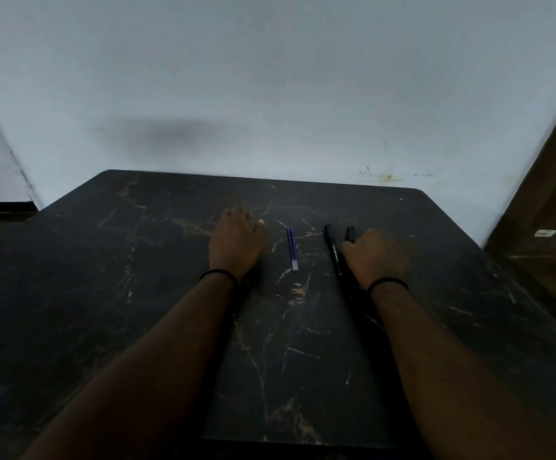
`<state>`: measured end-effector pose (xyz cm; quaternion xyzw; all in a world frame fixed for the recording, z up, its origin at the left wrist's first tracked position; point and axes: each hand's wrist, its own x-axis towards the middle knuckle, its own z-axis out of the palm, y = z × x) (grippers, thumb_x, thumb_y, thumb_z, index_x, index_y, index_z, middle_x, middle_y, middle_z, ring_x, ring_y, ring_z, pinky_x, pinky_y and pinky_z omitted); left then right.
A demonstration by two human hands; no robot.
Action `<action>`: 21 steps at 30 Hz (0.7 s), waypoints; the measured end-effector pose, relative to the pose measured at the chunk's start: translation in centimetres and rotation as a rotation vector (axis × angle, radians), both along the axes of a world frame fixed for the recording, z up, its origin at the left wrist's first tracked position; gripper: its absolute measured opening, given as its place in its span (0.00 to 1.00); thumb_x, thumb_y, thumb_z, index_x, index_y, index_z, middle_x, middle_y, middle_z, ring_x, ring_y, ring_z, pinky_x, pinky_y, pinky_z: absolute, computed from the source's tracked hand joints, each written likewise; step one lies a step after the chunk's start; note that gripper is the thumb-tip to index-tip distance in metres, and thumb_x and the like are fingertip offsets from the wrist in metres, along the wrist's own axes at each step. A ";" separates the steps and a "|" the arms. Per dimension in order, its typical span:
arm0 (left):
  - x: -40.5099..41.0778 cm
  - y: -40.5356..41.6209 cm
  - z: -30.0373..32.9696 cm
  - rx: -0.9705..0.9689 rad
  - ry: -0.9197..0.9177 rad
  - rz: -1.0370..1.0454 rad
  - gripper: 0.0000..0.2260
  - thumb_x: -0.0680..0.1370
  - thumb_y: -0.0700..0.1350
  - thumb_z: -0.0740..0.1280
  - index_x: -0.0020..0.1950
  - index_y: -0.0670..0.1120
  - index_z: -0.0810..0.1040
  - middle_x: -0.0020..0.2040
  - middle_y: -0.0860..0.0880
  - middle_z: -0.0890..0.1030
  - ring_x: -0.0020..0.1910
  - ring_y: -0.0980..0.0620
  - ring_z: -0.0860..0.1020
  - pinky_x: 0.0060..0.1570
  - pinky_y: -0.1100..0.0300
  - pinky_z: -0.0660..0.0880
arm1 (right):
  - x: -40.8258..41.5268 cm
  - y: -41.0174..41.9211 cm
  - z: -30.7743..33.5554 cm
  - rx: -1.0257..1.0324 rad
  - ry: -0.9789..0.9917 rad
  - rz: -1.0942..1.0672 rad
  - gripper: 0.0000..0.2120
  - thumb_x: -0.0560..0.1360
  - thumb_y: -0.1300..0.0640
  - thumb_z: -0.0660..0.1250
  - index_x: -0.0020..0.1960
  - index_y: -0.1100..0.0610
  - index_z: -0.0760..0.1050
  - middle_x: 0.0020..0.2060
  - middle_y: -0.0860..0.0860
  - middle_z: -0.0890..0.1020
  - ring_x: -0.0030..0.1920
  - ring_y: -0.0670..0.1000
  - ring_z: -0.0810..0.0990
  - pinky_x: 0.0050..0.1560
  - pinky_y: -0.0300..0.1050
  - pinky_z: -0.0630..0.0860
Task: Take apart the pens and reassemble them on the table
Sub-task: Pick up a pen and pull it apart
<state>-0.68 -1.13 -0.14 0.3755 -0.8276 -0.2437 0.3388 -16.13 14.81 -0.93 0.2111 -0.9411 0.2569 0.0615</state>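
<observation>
Pens are the whole business here, and they lie in pieces on the dark marbled surface, all gathered between and beside the two hands, well away from the near edge, where only the forearms cross bare stone. Nearest of the parts is the blue refill, a thin tube with a pale end pointing toward the person; it lies alone, roughly midway between the hands and touching neither, probably set aside so it cannot roll under a palm. Just left of the right hand lies a black pen barrel with faint print along it, its near end close to the wrist; a second black piece shows only its far tip past the knuckles. The right hand's fingers are curled over that side, and I judge they are closing on or holding this second piece, though the contact itself is hidden. The left hand rests palm down, fingers loosely bent and blurred, holding nothing visible; likely it steadies the body. Beyond the hands the surface runs clear to its far edge against the pale wall, so there is open room ahead, and also wide to the left.
</observation>
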 end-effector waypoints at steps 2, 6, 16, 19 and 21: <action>0.1 0.0 -0.1 0.012 0.021 -0.010 0.07 0.80 0.50 0.63 0.53 0.47 0.72 0.52 0.48 0.74 0.48 0.52 0.74 0.48 0.57 0.71 | -0.2 0.2 0.0 -0.006 -0.005 0.002 0.13 0.74 0.49 0.65 0.38 0.58 0.72 0.34 0.53 0.73 0.37 0.57 0.72 0.39 0.44 0.67; 0.1 -0.5 -0.5 0.048 0.146 -0.010 0.08 0.80 0.52 0.63 0.54 0.48 0.73 0.48 0.50 0.77 0.45 0.53 0.76 0.47 0.58 0.74 | -0.1 -0.1 0.1 -0.125 0.042 0.025 0.16 0.74 0.48 0.61 0.36 0.59 0.73 0.33 0.54 0.76 0.34 0.59 0.77 0.35 0.46 0.71; -0.4 0.0 -0.4 0.227 0.634 -0.230 0.26 0.81 0.60 0.53 0.48 0.39 0.77 0.34 0.38 0.77 0.28 0.52 0.73 0.31 0.57 0.69 | 8.6 -2.6 1.6 -0.196 0.323 0.634 0.06 0.82 0.56 0.57 0.57 0.56 0.68 0.39 0.49 0.76 0.35 0.50 0.74 0.36 0.46 0.63; -0.2 0.4 -0.2 0.270 0.716 -0.260 0.27 0.83 0.55 0.53 0.43 0.34 0.79 0.28 0.42 0.75 0.23 0.54 0.72 0.26 0.64 0.67 | 8.9 -3.2 1.1 -0.108 0.414 0.647 0.09 0.83 0.53 0.55 0.55 0.57 0.71 0.45 0.54 0.79 0.42 0.56 0.78 0.38 0.49 0.68; -0.2 0.4 -0.2 0.222 0.672 -0.244 0.26 0.83 0.53 0.57 0.37 0.35 0.79 0.26 0.44 0.77 0.22 0.54 0.74 0.25 0.63 0.69 | 8.8 -3.4 0.8 -0.085 0.408 0.650 0.12 0.84 0.51 0.54 0.52 0.56 0.72 0.45 0.54 0.79 0.43 0.56 0.79 0.39 0.49 0.69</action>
